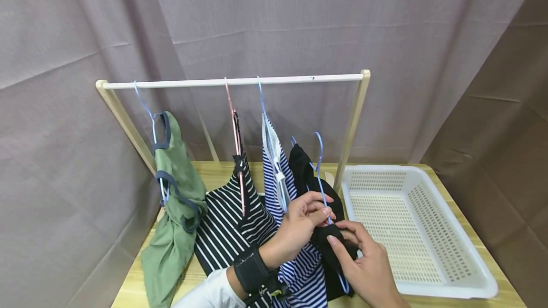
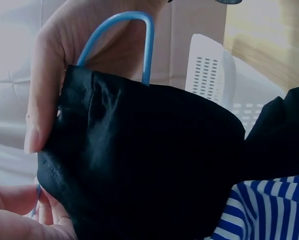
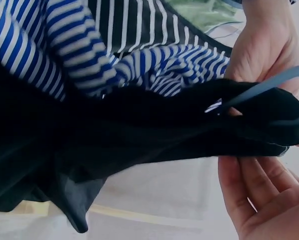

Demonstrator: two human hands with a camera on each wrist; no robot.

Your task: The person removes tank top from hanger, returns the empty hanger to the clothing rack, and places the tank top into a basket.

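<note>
My left hand (image 1: pixel 299 222) pinches the wire of a blue hanger (image 1: pixel 320 182) just below its hook. A black garment (image 1: pixel 326 240) hangs partly over this hanger, and my right hand (image 1: pixel 364 256) grips its cloth between thumb and fingers. From the left wrist view, a rounded end of the blue hanger (image 2: pixel 148 47) sticks out past the black cloth (image 2: pixel 154 150), beside my right hand (image 2: pixel 47 70). In the right wrist view the black fabric (image 3: pixel 139 135) stretches between both hands. Its exact kind cannot be told.
A white rail (image 1: pixel 192 83) on wooden posts holds a green garment (image 1: pixel 177 217), a black-and-white striped garment (image 1: pixel 224 227) on a pink hanger (image 1: pixel 237 146), and a blue-and-white striped garment (image 1: pixel 299 270). A white perforated basket (image 1: pixel 454 289) stands on the wooden table at right.
</note>
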